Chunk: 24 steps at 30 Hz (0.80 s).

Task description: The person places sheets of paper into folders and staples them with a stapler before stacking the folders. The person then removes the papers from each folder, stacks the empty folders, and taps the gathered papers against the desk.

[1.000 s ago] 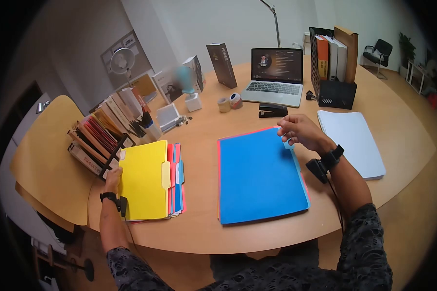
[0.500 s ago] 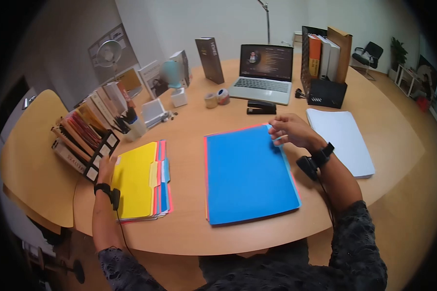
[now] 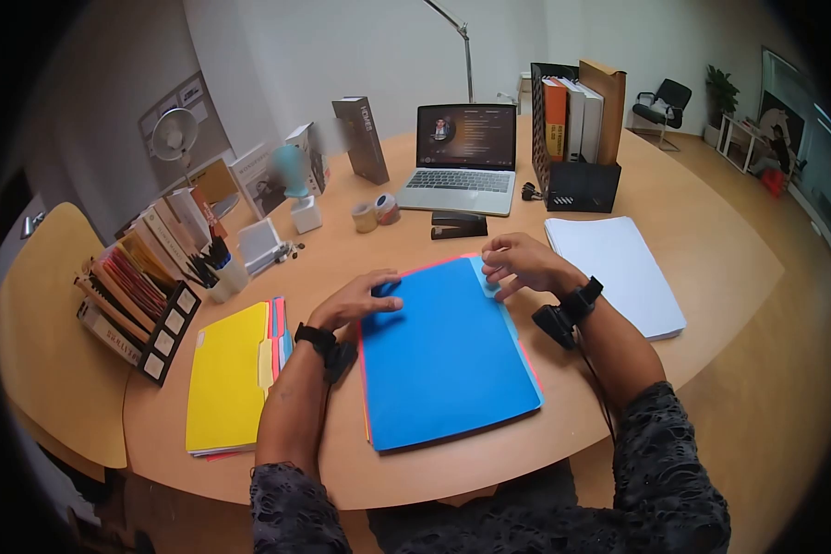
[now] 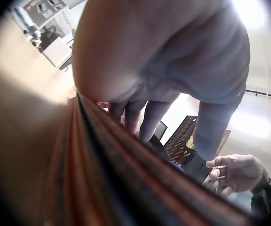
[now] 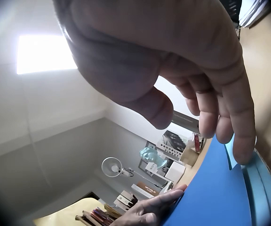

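In the head view a stack of folders with a blue folder [image 3: 445,365] on top lies on the table in front of me. Pink and light blue edges show beneath it. My left hand [image 3: 353,301] is at the stack's upper left edge, thumb stretched over the blue cover and fingers along the side. At the upper right corner is my right hand [image 3: 528,264], its fingers bent loosely beside a light blue tab [image 3: 489,285]. The right wrist view shows its thumb apart from the fingers, with a fingertip at the light blue folder [image 5: 260,190].
Left of the stack lies a yellow folder [image 3: 223,380] on other coloured folders. White paper [image 3: 616,275] lies to the right. Behind stand a stapler [image 3: 459,225], tape rolls [image 3: 365,218], a laptop [image 3: 462,189] and a black file holder [image 3: 584,188]. A file rack [image 3: 168,334] stands far left.
My left hand has left the yellow folder pile and moved right to the blue stack's left edge. The right hand has stayed near the upper right corner. The head view has shifted.
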Tool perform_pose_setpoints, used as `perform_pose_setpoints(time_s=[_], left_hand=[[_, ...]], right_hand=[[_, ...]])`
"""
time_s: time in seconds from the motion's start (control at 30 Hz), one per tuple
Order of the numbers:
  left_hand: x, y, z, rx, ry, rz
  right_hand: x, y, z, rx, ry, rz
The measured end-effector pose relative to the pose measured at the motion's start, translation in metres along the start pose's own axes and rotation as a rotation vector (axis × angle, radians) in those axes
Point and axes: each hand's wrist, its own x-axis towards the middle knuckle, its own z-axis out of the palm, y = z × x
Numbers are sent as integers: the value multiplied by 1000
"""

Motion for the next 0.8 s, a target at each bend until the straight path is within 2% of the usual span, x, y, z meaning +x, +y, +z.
perform_pose_setpoints(time_s=[0.17, 0.23, 0.27, 0.37, 0.4, 0.47, 0.53, 0.57, 0.6, 0.67, 0.73, 0.77, 0.8], left_hand=[[1, -12, 5, 8, 41, -24], [-1, -5, 3, -21, 39, -27], [-2, -3, 3, -47, 45, -31], [3, -25, 3, -210, 112, -12], [3, -26, 3, -216, 111, 0], [2, -26, 3, -503, 157, 102], [6, -40, 0, -602, 203, 164], [6, -48, -7, -723, 225, 138], [6, -52, -10, -845, 247, 110], [-10, -20, -3, -1095, 430, 51], [-1, -45, -1, -1004, 591, 132], [-15, -30, -3, -931, 599, 101], [-16, -47, -7, -1120, 409, 296]], right_hand=[[5, 4, -1, 43, -25, 33], [8, 4, 2, 291, 15, 3], [7, 3, 4, 285, 21, 7], [0, -9, 19, 342, -207, -102], [-1, -14, 28, 333, -197, -103], [-6, -29, 54, 516, -299, -225], [-24, -53, 86, 413, -414, -379], [-18, -50, 93, 403, -447, -377], [-24, -54, 97, 243, -422, -401], [-19, -51, 81, -236, -209, -501], [-14, -38, 40, -678, 142, -605], [-9, -34, 11, -839, 206, -437], [-6, -30, -16, -992, 272, -264]])
